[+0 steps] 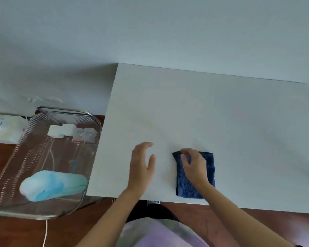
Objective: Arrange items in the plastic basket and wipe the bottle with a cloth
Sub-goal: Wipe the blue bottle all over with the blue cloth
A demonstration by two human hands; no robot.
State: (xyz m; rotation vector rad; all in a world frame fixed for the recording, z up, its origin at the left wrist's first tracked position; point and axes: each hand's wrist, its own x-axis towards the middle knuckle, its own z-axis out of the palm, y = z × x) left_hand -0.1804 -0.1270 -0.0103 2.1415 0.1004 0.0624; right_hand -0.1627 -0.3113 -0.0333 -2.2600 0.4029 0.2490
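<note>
Forearms reach in from the bottom edge over a pale garment on the person's lap. The right hand [193, 166] rests on a folded dark blue cloth [194, 180] that lies flat near the front edge of the white surface [221, 122]; its fingertips are curled and pinch the cloth's far left corner. The left hand [141, 166] hovers just beside it, fingers spread wide and holding nothing.

To the left, lower than the surface and just beside its edge, stands the clear plastic basket [9, 177]. Inside lie a pale blue face mask [52, 184] at the near end and small white boxes [61, 131] at the far end, with what seem to be thin clear items between them, blurred. A white cord [45, 234] trails over the brown floor beneath.

No bottle can be clearly made out. The basket seems largely arranged, and the cloth sits folded, so the wiping looks either finished or not yet begun.
</note>
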